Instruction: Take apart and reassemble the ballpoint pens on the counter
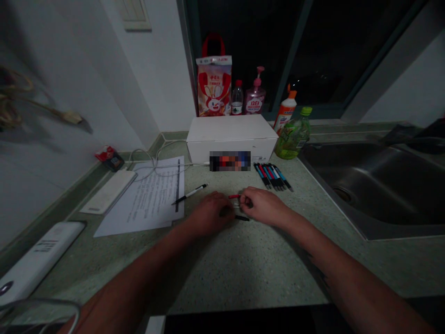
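Observation:
My left hand (210,214) rests low on the speckled green countertop (222,264), its fingers closed around a thin black pen part (243,217) that sticks out to the right. My right hand (262,206) faces it, pinching a slim red pen part (234,196). A pale, see-through section seems to lie between my hands, but it is too small to make out. To the left, a black-and-white pen (189,193) lies across printed paper sheets (149,197). A row of several blue, red and black pens (273,177) lies beyond my right hand.
A white box (231,139) with a blurred label stands behind the pens, backed by a bag, bottles and a pump dispenser. A steel sink (368,185) lies right. A white cable (153,164) crosses the papers; a pale pad (108,191) and white power strip (40,260) lie left.

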A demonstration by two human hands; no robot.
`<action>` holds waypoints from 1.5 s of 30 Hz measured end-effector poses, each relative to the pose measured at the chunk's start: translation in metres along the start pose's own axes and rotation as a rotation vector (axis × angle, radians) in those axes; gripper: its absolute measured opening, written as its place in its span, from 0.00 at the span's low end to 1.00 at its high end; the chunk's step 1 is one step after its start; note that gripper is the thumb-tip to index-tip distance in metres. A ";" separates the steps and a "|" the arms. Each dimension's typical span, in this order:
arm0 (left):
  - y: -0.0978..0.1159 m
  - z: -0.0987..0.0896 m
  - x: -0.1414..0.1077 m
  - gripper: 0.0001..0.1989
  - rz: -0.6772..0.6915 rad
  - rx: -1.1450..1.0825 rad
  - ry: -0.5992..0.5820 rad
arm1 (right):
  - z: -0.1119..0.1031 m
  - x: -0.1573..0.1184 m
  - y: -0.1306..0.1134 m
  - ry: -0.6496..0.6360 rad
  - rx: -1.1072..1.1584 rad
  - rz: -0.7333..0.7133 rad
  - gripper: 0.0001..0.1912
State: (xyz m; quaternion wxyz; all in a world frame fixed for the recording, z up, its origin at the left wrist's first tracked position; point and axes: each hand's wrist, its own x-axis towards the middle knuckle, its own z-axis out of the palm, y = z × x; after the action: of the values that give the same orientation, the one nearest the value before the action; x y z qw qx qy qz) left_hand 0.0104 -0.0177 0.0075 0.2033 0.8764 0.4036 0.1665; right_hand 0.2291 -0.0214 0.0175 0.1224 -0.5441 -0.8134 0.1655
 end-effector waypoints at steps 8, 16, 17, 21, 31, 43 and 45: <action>-0.013 0.003 0.006 0.05 -0.181 0.098 0.124 | 0.002 0.000 0.000 -0.051 -0.051 -0.027 0.06; -0.016 -0.002 0.005 0.08 -0.144 0.191 0.090 | 0.002 0.001 0.003 -0.037 -0.089 -0.022 0.06; -0.017 -0.002 0.005 0.08 -0.145 0.191 0.092 | 0.003 0.001 0.004 -0.039 -0.086 -0.024 0.06; -0.017 -0.005 0.004 0.08 -0.131 0.146 0.078 | 0.002 0.001 0.005 -0.040 -0.078 -0.037 0.06; -0.016 -0.006 0.003 0.08 -0.152 0.113 0.061 | 0.002 0.001 0.006 -0.046 -0.093 -0.042 0.06; 0.000 0.003 0.004 0.08 -0.107 0.202 0.043 | 0.006 0.003 0.000 -0.058 -0.093 -0.065 0.05; 0.001 0.005 0.005 0.08 -0.090 0.191 0.075 | 0.004 0.003 0.000 -0.019 -0.072 -0.065 0.04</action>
State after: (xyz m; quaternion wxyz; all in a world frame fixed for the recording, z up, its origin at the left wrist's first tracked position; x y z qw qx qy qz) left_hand 0.0168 -0.0155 0.0046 0.1109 0.8660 0.4637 0.1505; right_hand 0.2260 -0.0190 0.0137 0.1003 -0.5197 -0.8373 0.1370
